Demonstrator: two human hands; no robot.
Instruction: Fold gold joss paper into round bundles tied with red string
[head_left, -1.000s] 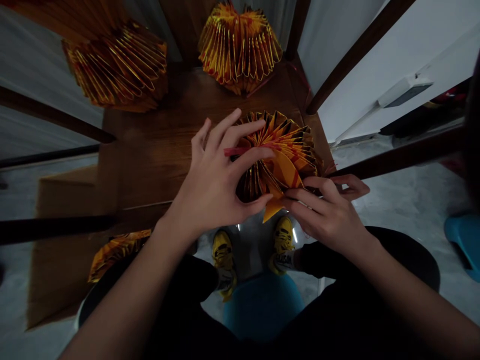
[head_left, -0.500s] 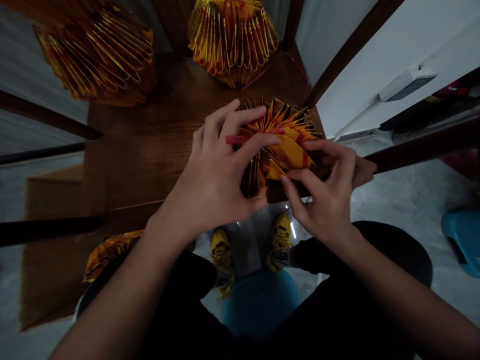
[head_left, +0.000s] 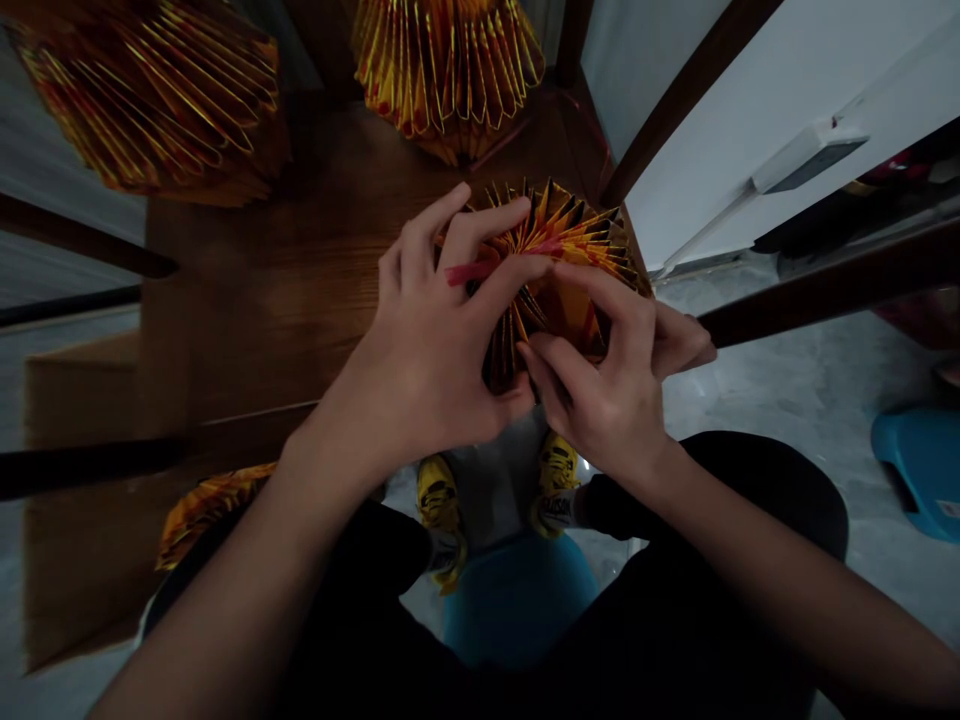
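Note:
A fan-folded bundle of gold and red paper (head_left: 570,240) rests on the near right edge of a dark wooden surface (head_left: 262,310). My left hand (head_left: 431,350) is curled over the bundle's left side, with a thin red strip (head_left: 469,272) pinched between its fingers. My right hand (head_left: 604,385) grips the bundle's near right side, its fingers pressing a yellow sheet into the folds.
Two finished pleated paper bundles stand at the back, one at the left (head_left: 150,95) and one at the centre (head_left: 446,70). More folded paper (head_left: 206,505) lies on my lap at left. Blue stools are below me (head_left: 517,600) and at right (head_left: 919,465).
My right hand has moved up and left, pushing the loose yellow sheet into the bundle. The left hand keeps its hold. The camera has tipped slightly downward.

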